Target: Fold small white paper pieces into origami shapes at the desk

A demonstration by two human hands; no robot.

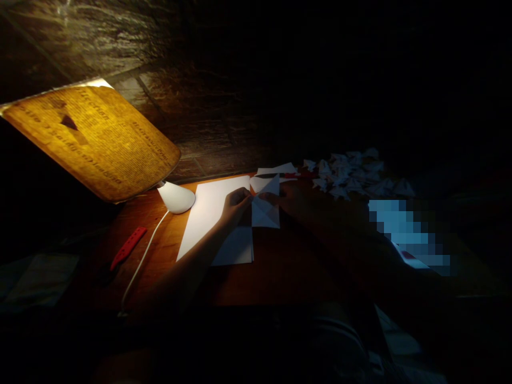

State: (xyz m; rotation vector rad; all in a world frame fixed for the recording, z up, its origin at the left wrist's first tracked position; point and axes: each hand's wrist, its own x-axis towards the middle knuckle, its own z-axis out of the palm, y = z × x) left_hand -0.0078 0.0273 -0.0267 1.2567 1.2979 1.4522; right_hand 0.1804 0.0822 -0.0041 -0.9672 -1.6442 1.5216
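Note:
A small folded white paper piece [266, 205] lies in the lamplight on the wooden table [280, 266]. My left hand [236, 205] pinches its left edge, fingers closed on the paper. In shadow, my right hand [286, 196] grips the paper's upper right side, its fingers dim but pressed on the sheet. Under both hands lies a stack of plain white sheets [216, 224].
A white lamp base [176, 197] with a newspaper-covered shade [96, 141] and a white cable [142, 261] stands at the left. A red strip-like tool [128, 248] lies beside the cable. Several folded paper pieces [352, 176] are heaped at the far right. A blurred blue patch [404, 229] sits right.

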